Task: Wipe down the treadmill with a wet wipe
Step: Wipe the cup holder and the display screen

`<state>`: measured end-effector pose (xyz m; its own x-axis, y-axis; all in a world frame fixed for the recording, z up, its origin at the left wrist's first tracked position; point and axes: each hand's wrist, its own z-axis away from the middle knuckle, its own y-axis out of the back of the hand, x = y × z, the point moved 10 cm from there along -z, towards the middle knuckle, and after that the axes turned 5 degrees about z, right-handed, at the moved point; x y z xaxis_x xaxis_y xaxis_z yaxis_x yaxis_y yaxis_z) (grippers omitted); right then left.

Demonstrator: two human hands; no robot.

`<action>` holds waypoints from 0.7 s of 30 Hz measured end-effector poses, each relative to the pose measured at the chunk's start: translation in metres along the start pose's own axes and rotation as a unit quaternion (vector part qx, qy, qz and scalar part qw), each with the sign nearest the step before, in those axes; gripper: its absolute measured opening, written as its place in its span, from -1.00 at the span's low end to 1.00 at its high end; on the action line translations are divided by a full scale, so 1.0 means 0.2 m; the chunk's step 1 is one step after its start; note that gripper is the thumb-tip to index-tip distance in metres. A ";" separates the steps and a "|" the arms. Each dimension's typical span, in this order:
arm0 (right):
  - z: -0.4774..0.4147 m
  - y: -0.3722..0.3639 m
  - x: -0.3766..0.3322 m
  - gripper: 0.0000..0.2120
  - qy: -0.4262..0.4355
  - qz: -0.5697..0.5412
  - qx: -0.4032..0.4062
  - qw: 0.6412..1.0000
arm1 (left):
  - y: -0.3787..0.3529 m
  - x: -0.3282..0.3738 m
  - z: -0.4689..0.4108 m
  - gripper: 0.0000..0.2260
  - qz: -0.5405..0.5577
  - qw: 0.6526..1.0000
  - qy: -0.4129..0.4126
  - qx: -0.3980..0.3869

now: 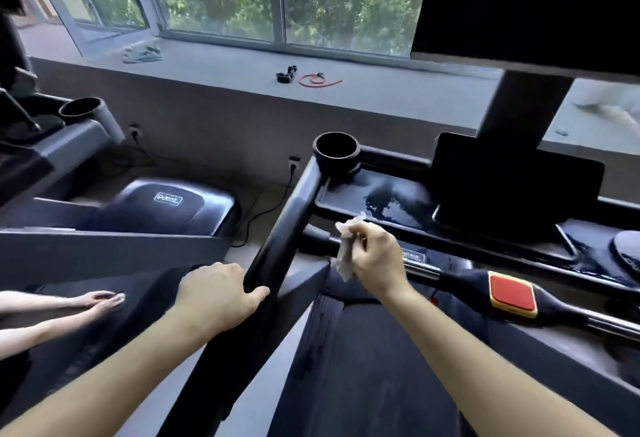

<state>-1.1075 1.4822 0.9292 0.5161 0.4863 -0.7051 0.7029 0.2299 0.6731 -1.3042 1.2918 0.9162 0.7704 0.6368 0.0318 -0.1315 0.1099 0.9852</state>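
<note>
I stand on a black treadmill whose glossy console tray (391,199) shows wet streaks. My left hand (218,293) grips the treadmill's left handrail (280,242), a thick black bar running up to a round cup holder (335,152). My right hand (372,258) pinches a crumpled white wet wipe (344,249), held in the air just right of the handrail and in front of the console tray. The wipe hangs down below my fingers. A dark tablet-like panel (512,187) stands on the console, and a big black screen (533,3) rises above it.
A red stop button (512,293) sits on the front crossbar at the right. Another treadmill (162,208) stands at the left, where another person's hands (100,301) rest on its belt. A window ledge (242,69) behind holds a red cord (318,80) and a cloth (143,54).
</note>
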 end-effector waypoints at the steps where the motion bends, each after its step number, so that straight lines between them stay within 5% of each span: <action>1: -0.08 0.05 0.01 -0.71 0.012 0.008 0.026 1.000 | 0.04 0.04 -0.04 -0.54 -0.009 1.000 0.002 0.011; 6: -0.46 0.21 0.14 -0.84 0.068 0.154 0.105 0.980 | 0.14 0.30 -0.23 -0.70 0.068 0.983 -0.064 0.160; 11: -0.31 -0.15 0.34 -0.55 0.106 0.375 -0.087 0.917 | 0.10 0.45 -0.23 -0.79 0.100 0.968 -0.105 0.203; 17: -0.33 -0.38 0.18 -0.31 0.227 0.307 -0.173 0.908 | 0.09 0.56 -0.31 -0.77 0.161 0.966 -0.074 0.190; 21: -0.43 -0.54 0.04 -0.22 0.317 0.267 -0.264 0.871 | 0.11 0.63 -0.44 -0.85 0.222 0.956 -0.056 0.180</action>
<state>-1.2220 1.5334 0.8704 0.2094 0.9719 -0.1073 0.0367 0.1018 0.9941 -1.2650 1.4409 0.9264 0.7529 0.4713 0.4594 -0.2537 -0.4362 0.8633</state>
